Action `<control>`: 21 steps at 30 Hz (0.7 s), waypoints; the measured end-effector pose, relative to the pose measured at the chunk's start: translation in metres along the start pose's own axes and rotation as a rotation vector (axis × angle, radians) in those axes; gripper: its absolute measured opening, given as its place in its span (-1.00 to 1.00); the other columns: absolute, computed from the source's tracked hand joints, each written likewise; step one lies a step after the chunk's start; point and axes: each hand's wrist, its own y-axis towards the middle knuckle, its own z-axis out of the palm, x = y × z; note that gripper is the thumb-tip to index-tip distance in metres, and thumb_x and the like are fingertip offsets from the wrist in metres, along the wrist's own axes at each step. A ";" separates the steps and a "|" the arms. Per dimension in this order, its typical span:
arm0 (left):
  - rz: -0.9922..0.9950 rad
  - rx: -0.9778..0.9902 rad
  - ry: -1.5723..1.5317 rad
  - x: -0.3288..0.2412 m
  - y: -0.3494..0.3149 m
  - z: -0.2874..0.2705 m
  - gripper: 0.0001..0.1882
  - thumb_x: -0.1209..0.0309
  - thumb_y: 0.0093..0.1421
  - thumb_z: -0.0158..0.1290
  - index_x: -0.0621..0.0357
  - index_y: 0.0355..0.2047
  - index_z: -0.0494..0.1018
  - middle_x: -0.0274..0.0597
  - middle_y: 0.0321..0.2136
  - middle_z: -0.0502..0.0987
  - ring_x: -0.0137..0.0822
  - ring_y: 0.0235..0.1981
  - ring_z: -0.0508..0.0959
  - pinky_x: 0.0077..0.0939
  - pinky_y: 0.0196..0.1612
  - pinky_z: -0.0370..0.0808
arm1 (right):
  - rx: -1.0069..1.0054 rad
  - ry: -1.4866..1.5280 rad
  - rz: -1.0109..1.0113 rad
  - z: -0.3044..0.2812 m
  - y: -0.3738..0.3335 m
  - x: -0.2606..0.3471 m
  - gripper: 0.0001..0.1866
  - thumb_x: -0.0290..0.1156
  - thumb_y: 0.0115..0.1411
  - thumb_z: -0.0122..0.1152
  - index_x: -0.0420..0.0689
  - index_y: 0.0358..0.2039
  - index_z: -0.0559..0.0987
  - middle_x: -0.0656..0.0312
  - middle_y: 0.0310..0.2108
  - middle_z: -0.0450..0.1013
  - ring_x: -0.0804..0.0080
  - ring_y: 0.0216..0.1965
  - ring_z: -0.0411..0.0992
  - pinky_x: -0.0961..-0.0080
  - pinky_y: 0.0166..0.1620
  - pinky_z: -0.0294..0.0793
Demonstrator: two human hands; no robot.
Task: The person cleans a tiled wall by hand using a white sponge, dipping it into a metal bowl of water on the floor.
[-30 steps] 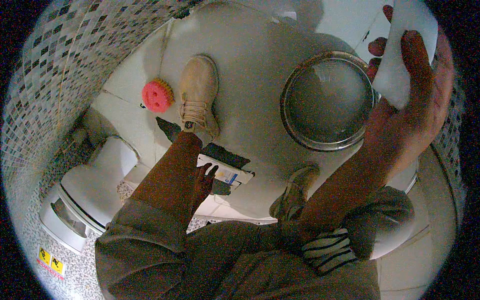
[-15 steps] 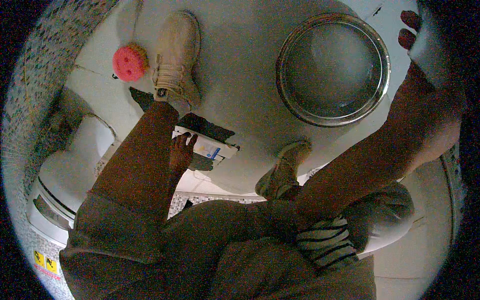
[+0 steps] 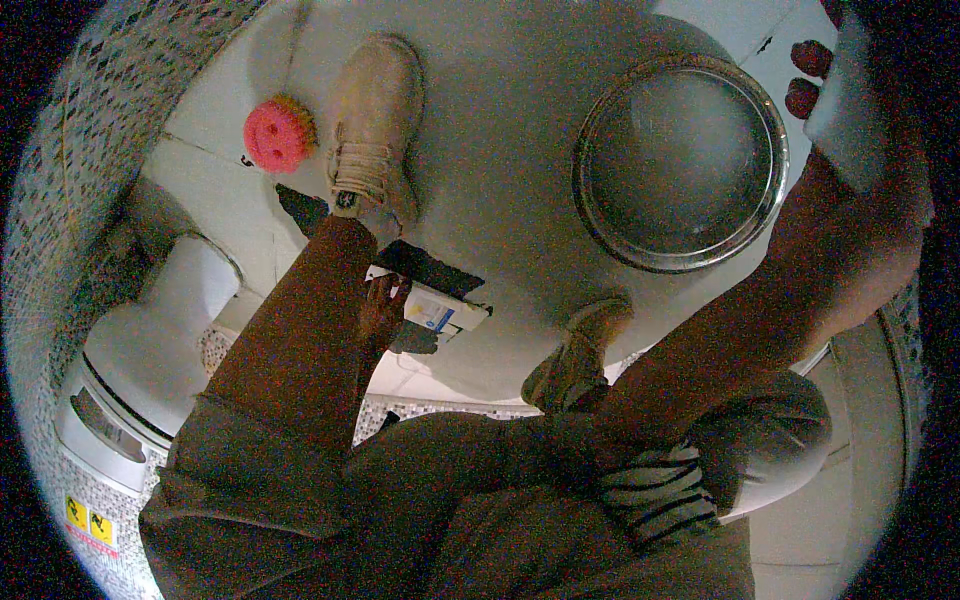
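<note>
My left hand [image 3: 385,308] reaches down and grips one end of a white tube with a blue label [image 3: 440,306], low over the pale floor beside a dark patch [image 3: 428,268]. At the upper right rim, my right hand [image 3: 850,215] is raised and shut around a white object [image 3: 850,100]; its fingertips [image 3: 808,78] curl over the object's left edge. What kind of object it is cannot be made out. A round metal basin [image 3: 680,160] stands on the floor just left of that hand.
My two tan shoes [image 3: 375,130] [image 3: 575,355] stand on the floor, and a round pink scrubber [image 3: 275,135] lies to the left of the far one. A white toilet [image 3: 150,330] sits at the left against a mosaic-tiled wall [image 3: 90,130].
My right hand with the white object has drifted up and right toward the picture's rim. The left hand stays on the tube, and the whole view has shifted slightly.
</note>
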 end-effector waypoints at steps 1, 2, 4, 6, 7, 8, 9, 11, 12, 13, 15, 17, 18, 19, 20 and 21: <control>0.139 -0.132 0.219 0.023 -0.005 0.020 -0.69 0.13 0.16 0.00 -0.07 -0.13 0.46 -0.09 -0.27 0.52 -0.03 -0.26 0.48 -0.06 -0.24 0.39 | 0.003 0.017 0.006 0.006 0.000 0.005 -0.59 -0.33 0.14 0.09 -0.29 -0.05 0.38 -0.04 -0.16 0.47 0.39 -0.41 0.47 0.62 -0.42 0.41; 0.287 -0.255 0.430 0.038 -0.009 0.039 -0.64 0.12 0.16 0.00 -0.10 -0.07 0.42 -0.12 -0.20 0.51 -0.04 -0.23 0.48 -0.03 -0.23 0.39 | 0.006 0.021 0.010 0.009 -0.003 0.004 -0.59 -0.33 0.14 0.09 -0.29 -0.05 0.38 -0.04 -0.16 0.47 0.39 -0.41 0.47 0.62 -0.42 0.41; 0.278 -0.258 0.407 0.043 -0.009 0.047 -0.65 0.12 0.16 0.00 -0.09 -0.07 0.42 -0.12 -0.20 0.51 -0.04 -0.23 0.48 -0.03 -0.22 0.38 | -0.001 0.021 0.014 0.009 -0.004 0.006 -0.59 -0.33 0.14 0.09 -0.29 -0.04 0.38 -0.04 -0.16 0.47 0.39 -0.41 0.47 0.62 -0.41 0.41; 0.234 -0.221 0.296 0.033 -0.008 0.040 -0.65 0.13 0.16 0.00 -0.08 -0.07 0.42 -0.11 -0.20 0.50 -0.04 -0.22 0.47 -0.04 -0.21 0.38 | -0.008 0.008 0.015 0.010 -0.007 0.007 -0.58 -0.32 0.14 0.09 -0.29 -0.04 0.37 -0.04 -0.16 0.47 0.39 -0.41 0.47 0.62 -0.41 0.41; 0.193 -0.198 0.240 0.029 -0.012 0.035 -0.65 0.13 0.16 0.00 -0.07 -0.07 0.42 -0.11 -0.20 0.50 -0.04 -0.22 0.47 -0.05 -0.20 0.38 | -0.008 0.014 0.021 0.011 -0.008 0.005 -0.58 -0.32 0.14 0.09 -0.29 -0.04 0.37 -0.04 -0.16 0.47 0.39 -0.41 0.47 0.62 -0.41 0.41; 0.154 -0.176 0.195 0.024 -0.016 0.029 -0.65 0.14 0.16 0.00 -0.06 -0.07 0.42 -0.11 -0.20 0.50 -0.04 -0.21 0.47 -0.05 -0.20 0.37 | -0.007 0.018 0.023 0.011 -0.009 0.003 -0.58 -0.32 0.15 0.08 -0.29 -0.03 0.37 -0.04 -0.15 0.47 0.39 -0.40 0.47 0.62 -0.41 0.41; 0.138 -0.163 0.166 0.020 -0.018 0.024 -0.65 0.14 0.16 0.00 -0.05 -0.07 0.42 -0.11 -0.20 0.50 -0.04 -0.21 0.47 -0.05 -0.19 0.37 | -0.010 0.020 0.028 0.010 -0.010 0.003 -0.58 -0.32 0.15 0.08 -0.29 -0.03 0.37 -0.04 -0.15 0.47 0.39 -0.40 0.47 0.62 -0.41 0.41; 0.101 -0.140 0.117 0.015 -0.024 0.018 -0.65 0.15 0.17 -0.01 -0.04 -0.08 0.42 -0.10 -0.20 0.50 -0.04 -0.20 0.46 -0.06 -0.18 0.37 | -0.011 0.021 0.032 0.010 -0.011 0.003 -0.58 -0.32 0.15 0.08 -0.29 -0.03 0.37 -0.04 -0.15 0.46 0.38 -0.40 0.47 0.62 -0.41 0.41; 0.083 -0.130 0.101 0.015 -0.030 0.014 -0.65 0.15 0.17 -0.01 -0.03 -0.08 0.42 -0.10 -0.20 0.50 -0.04 -0.20 0.46 -0.06 -0.18 0.36 | -0.008 0.025 0.031 0.010 -0.011 0.004 -0.57 -0.32 0.15 0.08 -0.29 -0.03 0.37 -0.04 -0.15 0.46 0.38 -0.40 0.47 0.62 -0.40 0.41; 0.066 -0.121 0.083 0.014 -0.035 0.012 -0.66 0.16 0.17 -0.01 -0.02 -0.08 0.42 -0.09 -0.20 0.49 -0.03 -0.20 0.46 -0.07 -0.17 0.36 | -0.007 0.026 0.034 0.011 -0.012 0.004 -0.57 -0.31 0.15 0.08 -0.29 -0.02 0.36 -0.04 -0.15 0.46 0.38 -0.40 0.47 0.61 -0.40 0.41; 0.032 -0.104 0.056 0.012 -0.046 0.007 -0.66 0.16 0.17 -0.01 -0.01 -0.08 0.42 -0.09 -0.20 0.49 -0.03 -0.19 0.45 -0.08 -0.16 0.35 | -0.006 0.032 0.033 0.012 -0.013 0.003 -0.57 -0.31 0.15 0.08 -0.29 -0.02 0.36 -0.04 -0.15 0.46 0.38 -0.40 0.47 0.61 -0.40 0.41; -0.002 -0.095 0.040 0.011 -0.059 0.002 -0.66 0.17 0.17 -0.01 0.01 -0.08 0.42 -0.08 -0.20 0.49 -0.03 -0.18 0.45 -0.08 -0.15 0.35 | -0.003 0.039 0.031 0.013 -0.012 0.003 -0.57 -0.31 0.15 0.07 -0.29 -0.02 0.36 -0.04 -0.14 0.46 0.38 -0.39 0.47 0.61 -0.40 0.41; -0.021 -0.091 0.033 0.010 -0.067 0.000 -0.66 0.18 0.17 -0.01 0.01 -0.09 0.42 -0.08 -0.20 0.49 -0.03 -0.18 0.45 -0.09 -0.15 0.35 | 0.000 0.046 0.031 0.013 -0.013 0.004 -0.56 -0.31 0.15 0.07 -0.29 -0.01 0.36 -0.04 -0.14 0.46 0.38 -0.39 0.47 0.61 -0.40 0.41; -0.042 -0.088 0.027 0.009 -0.077 -0.004 -0.66 0.18 0.17 -0.02 0.02 -0.09 0.42 -0.08 -0.20 0.49 -0.03 -0.17 0.44 -0.09 -0.14 0.34 | 0.000 0.051 0.027 0.013 -0.012 0.003 -0.56 -0.31 0.15 0.07 -0.29 -0.01 0.35 -0.04 -0.14 0.46 0.38 -0.39 0.47 0.61 -0.40 0.41; -0.064 -0.087 0.023 0.008 -0.088 -0.009 -0.66 0.18 0.18 -0.02 0.03 -0.09 0.42 -0.07 -0.19 0.49 -0.03 -0.17 0.44 -0.09 -0.14 0.34 | 0.004 0.068 0.025 0.014 -0.012 0.004 -0.56 -0.30 0.16 0.07 -0.29 -0.01 0.35 -0.04 -0.14 0.46 0.38 -0.39 0.47 0.61 -0.40 0.41; -0.041 -0.069 0.004 -0.001 -0.081 -0.013 -0.66 0.19 0.18 -0.02 0.04 -0.09 0.42 -0.07 -0.19 0.48 -0.03 -0.17 0.44 -0.10 -0.13 0.34 | -0.015 0.035 0.015 0.007 -0.012 0.004 -0.56 -0.30 0.16 0.07 -0.29 -0.01 0.35 -0.04 -0.14 0.46 0.38 -0.39 0.47 0.61 -0.40 0.41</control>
